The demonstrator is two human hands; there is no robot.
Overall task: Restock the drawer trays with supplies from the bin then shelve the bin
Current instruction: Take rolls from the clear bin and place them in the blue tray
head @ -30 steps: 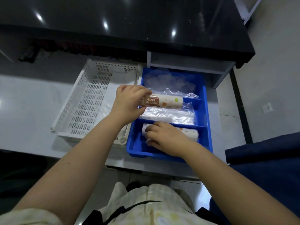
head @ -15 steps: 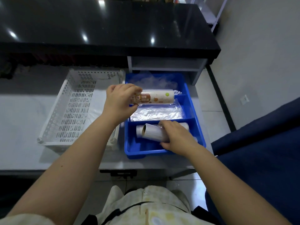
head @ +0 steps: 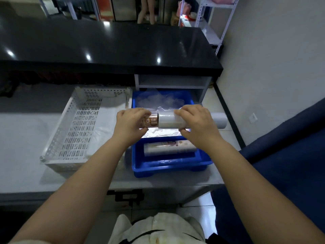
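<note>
My left hand (head: 131, 123) grips the left end of a roll with a brown printed label (head: 153, 121), held level above the blue divided tray (head: 168, 166). My right hand (head: 195, 124) holds a white tube (head: 218, 120) end to end with that roll; its left end meets or overlaps the roll. Another printed roll (head: 168, 147) lies in the tray's near compartment. Clear plastic bags (head: 158, 101) fill the far compartment, and shiny wrapped packs (head: 158, 133) show in the middle one, partly hidden by my hands. The white perforated bin (head: 79, 131) stands left of the tray, touching it.
Tray and bin rest on a white table (head: 21, 138). Behind them is a black glossy counter (head: 105, 46) with an open white cubby (head: 172, 81) under its right end. A dark blue sofa (head: 290, 155) lies to the right, and metal shelving (head: 211, 18) stands at the far right.
My right hand has lifted the white tube out of the near compartment and brought it up against the roll in my left hand. The view has pulled back and tilted up.
</note>
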